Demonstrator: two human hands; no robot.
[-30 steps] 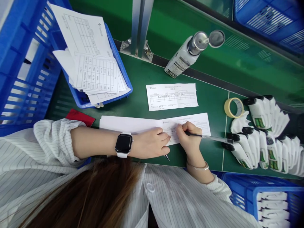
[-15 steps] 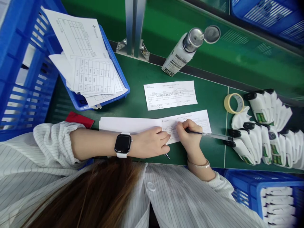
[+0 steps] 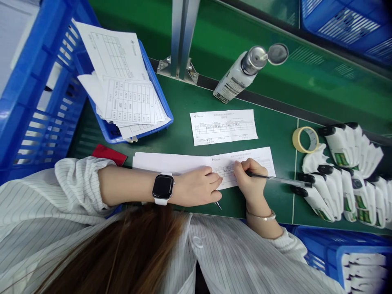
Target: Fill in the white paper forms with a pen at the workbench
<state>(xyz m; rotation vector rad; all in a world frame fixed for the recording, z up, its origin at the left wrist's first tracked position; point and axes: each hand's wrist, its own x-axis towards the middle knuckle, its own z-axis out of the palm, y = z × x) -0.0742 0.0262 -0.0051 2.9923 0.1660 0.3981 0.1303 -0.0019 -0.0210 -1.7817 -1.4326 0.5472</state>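
Observation:
A white printed form booklet (image 3: 165, 160) lies on the green table. My right hand (image 3: 251, 179) is closed round a black and clear pen (image 3: 275, 179), its tip end hidden by the fingers over the form's table. My left hand (image 3: 200, 185) rests on the lower edge of the booklet, fingers apart, with the tip of a second pen (image 3: 218, 205) poking out beneath it; whether the hand grips that pen is hidden. Just above lies a separate filled-in form (image 3: 224, 127). A smartwatch (image 3: 163, 187) is on my left wrist.
A blue tray (image 3: 162, 100) of papers and a large blue crate (image 3: 27, 90) stand at the left, near a red item (image 3: 109, 154). A bottle (image 3: 235, 77) is at the back. Right: a tape roll (image 3: 305, 139), several white devices (image 3: 324, 192) and a blue crate (image 3: 333, 241).
The whole view has shifted, so everything appears slightly further right and lower. My right hand still holds the pen at the form, and my left hand stays on the booklet.

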